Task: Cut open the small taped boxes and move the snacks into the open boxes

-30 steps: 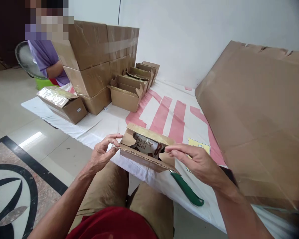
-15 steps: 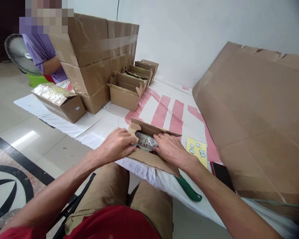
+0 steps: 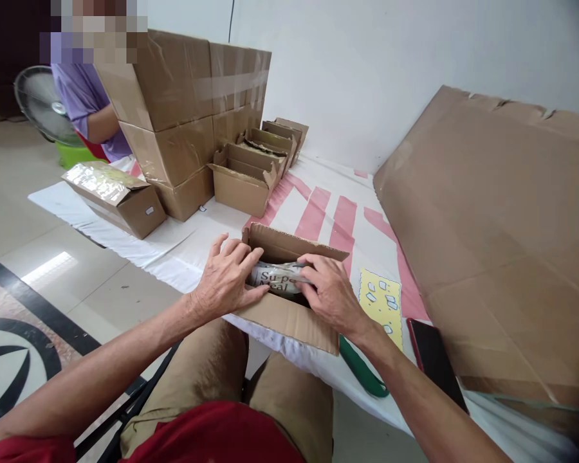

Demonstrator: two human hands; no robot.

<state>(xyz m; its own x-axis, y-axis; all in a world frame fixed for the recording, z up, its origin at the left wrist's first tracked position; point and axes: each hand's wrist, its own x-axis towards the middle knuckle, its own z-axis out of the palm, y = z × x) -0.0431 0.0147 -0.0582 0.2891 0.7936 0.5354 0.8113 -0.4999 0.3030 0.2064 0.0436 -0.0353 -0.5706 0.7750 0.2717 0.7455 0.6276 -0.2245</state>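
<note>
An open cardboard box (image 3: pixel 289 321) lies at the front edge of the table, its near and far flaps folded outward. Inside sits a silver packet (image 3: pixel 269 275) printed "Su-per Meal". My left hand (image 3: pixel 229 273) is at the box's left end with fingers spread, the thumb over the near flap and the index finger by the packet. With fingers and thumb, my right hand (image 3: pixel 330 289) pinches the packet's right part. The box's right end is hidden behind that hand.
Taped cartons (image 3: pixel 174 83) are stacked at the left back, beside open boxes (image 3: pixel 241 180) in a row. A closed box (image 3: pixel 116 199) lies left. To the right are a yellow card (image 3: pixel 380 299), a phone (image 3: pixel 437 360), a green handle (image 3: pixel 361 370) and a large cardboard sheet (image 3: pixel 502 244). A person (image 3: pixel 82 96) sits beyond.
My left hand has spread its fingers and shifted slightly left. The right hand has closed on the packet's edge. The near flap has tilted further down and the box stands wider apart.
</note>
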